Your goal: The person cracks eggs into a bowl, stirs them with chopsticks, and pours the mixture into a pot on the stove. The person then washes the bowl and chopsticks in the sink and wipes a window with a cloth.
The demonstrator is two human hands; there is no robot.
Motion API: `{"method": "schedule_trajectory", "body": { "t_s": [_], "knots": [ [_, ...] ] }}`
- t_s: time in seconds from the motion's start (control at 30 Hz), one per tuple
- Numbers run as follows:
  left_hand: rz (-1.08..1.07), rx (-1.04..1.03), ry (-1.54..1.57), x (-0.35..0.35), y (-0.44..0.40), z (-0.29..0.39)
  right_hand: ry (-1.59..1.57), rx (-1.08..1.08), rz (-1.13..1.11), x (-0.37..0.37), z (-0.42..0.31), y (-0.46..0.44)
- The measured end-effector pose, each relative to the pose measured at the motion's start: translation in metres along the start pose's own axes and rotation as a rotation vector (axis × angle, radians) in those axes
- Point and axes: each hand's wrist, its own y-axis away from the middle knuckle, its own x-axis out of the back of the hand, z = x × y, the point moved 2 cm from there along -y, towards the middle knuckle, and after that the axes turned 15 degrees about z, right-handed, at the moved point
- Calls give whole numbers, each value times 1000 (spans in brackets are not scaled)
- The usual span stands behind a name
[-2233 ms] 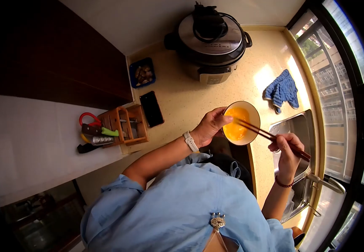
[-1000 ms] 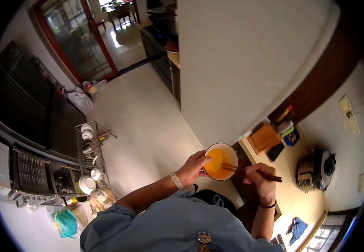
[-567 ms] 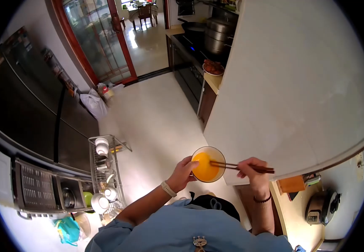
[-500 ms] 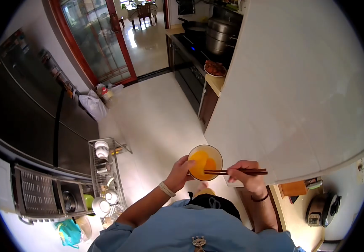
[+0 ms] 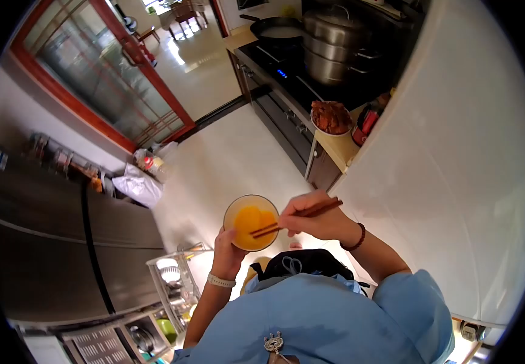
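Observation:
A clear bowl (image 5: 231,213) is held at waist height in front of my body, gripped at its left side by my left hand (image 5: 228,255) with the thumb over the rim. Yellow-orange beaten egg (image 5: 247,220) lies in it. My right hand (image 5: 312,216) is closed around a pair of dark reddish chopsticks (image 5: 268,230), whose tips reach into the egg. The back ends of the chopsticks stick out past the right hand.
Ahead, a cooktop (image 5: 286,73) carries a steamer pot (image 5: 335,42) and a wok (image 5: 277,29). A bowl of reddish-brown food (image 5: 331,117) stands on the counter edge. At left are a dark fridge (image 5: 44,242), a metal rack (image 5: 164,285), a white bag (image 5: 138,185) and a sliding door (image 5: 98,67).
The view has turned and come closer to the cooktop. Both hands, with bowl and chopsticks, now appear farther left and higher. The chopsticks slant more, with their tips still in the egg.

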Motion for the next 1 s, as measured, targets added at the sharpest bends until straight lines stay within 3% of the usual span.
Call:
{"method": "schedule_trajectory", "body": {
  "t_s": [0.1, 0.17, 0.2, 0.33, 0.37, 0.43, 0.5, 0.57, 0.6, 0.63, 0.7, 0.77, 0.83, 0.9, 0.97, 1.0],
  "knots": [
    [52, 4, 6, -6, -58, 33, 61, -8, 215, 8, 2, -79],
    [52, 27, 4, -6, -101, 56, 53, -102, -32, 3, 17, -124],
    [38, 27, -18, -8, -124, 69, -42, -79, -43, -7, 15, -140],
    [-11, 42, -77, -11, -211, 133, 2, -22, 353, -7, 14, -235],
    [-59, 14, -88, -18, -235, 155, 122, -20, 231, -8, 21, -258],
    [-96, 9, -101, -22, -282, 188, 0, -74, 150, -30, 11, -292],
    [-195, 87, -80, -41, -317, 226, -35, -63, 244, -34, 0, -334],
    [-216, 126, -147, -58, -378, 265, 18, -125, 498, -18, 4, -390],
    [-238, 127, -155, -68, -396, 278, 56, -167, 377, -23, -9, -403],
    [-260, 130, -163, -78, -415, 288, 13, -69, 329, -31, -13, -419],
    [-284, 164, -182, -93, -451, 301, -43, 33, 513, -20, -14, -450],
    [-301, 207, -205, -109, -489, 313, 102, 13, 706, 5, -14, -489],
    [-304, 181, -232, -134, -525, 322, 42, -57, 444, 12, -13, -523],
    [-324, 181, -250, -158, -562, 330, -54, 30, 471, 24, -13, -557],
    [-348, 170, -278, -185, -593, 343, -72, 98, 727, 60, -7, -591],
    [-350, 158, -272, -202, -608, 349, -48, 28, 757, 77, -7, -608]
  ]
}}
